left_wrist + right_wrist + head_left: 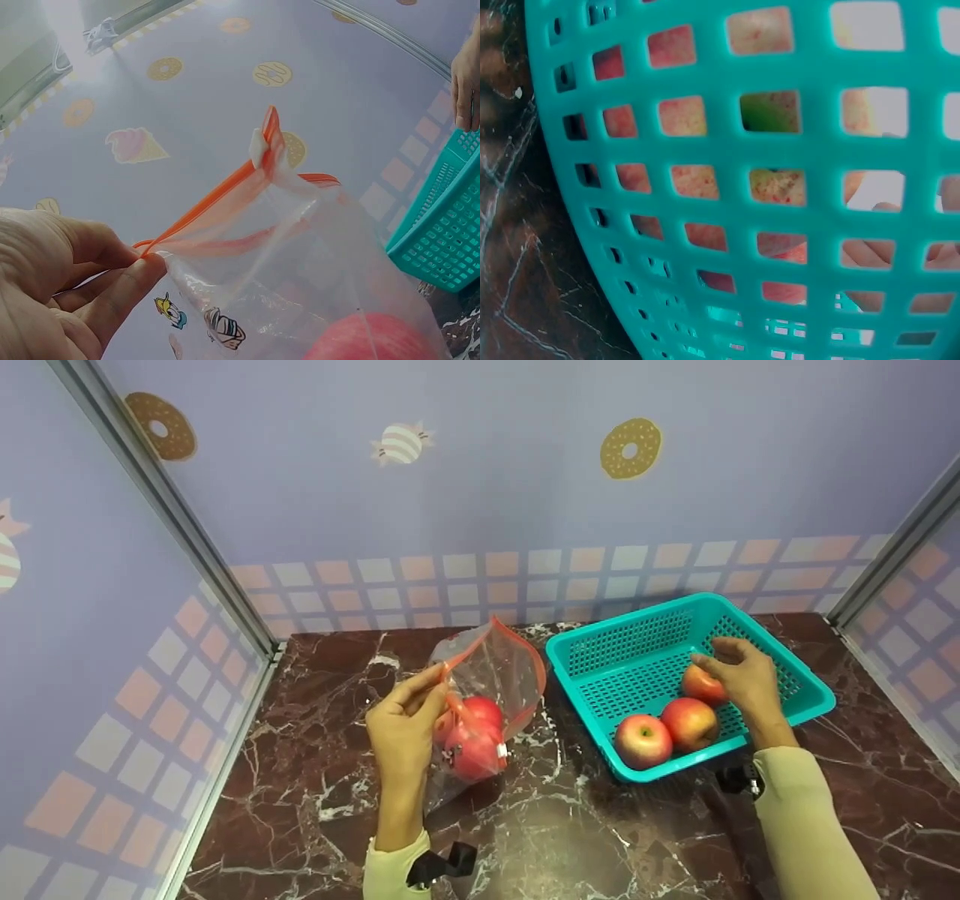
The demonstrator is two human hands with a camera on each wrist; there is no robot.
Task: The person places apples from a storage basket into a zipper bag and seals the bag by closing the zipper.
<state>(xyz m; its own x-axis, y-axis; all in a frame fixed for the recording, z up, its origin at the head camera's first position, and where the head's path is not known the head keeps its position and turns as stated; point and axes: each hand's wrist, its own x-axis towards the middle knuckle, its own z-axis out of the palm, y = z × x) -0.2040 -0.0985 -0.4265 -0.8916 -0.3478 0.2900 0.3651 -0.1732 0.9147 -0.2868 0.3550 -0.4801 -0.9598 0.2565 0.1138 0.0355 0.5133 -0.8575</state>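
Observation:
My left hand [405, 727] pinches the orange zip edge of a clear zip bag [517, 675] between thumb and fingers. The bag's mouth gapes, and red apples [472, 754] sit low inside it. In the left wrist view, the bag's orange rim [217, 191] stretches away from the fingertips to a white slider [258, 148]. Over the turquoise basket [600, 637], my right hand [750, 679] hovers with fingers bent loosely above the rearmost apple [701, 684]. Two more apples lie nearer the front, one [688, 724] beside the other [643, 741]. Basket mesh partly hides the right fingers in the right wrist view.
The brown marbled tabletop [562, 832] carries both bag and basket, the basket to the right of the bag. A lilac wall [495, 495] with printed sweets stands behind, and side panels rise at left and right.

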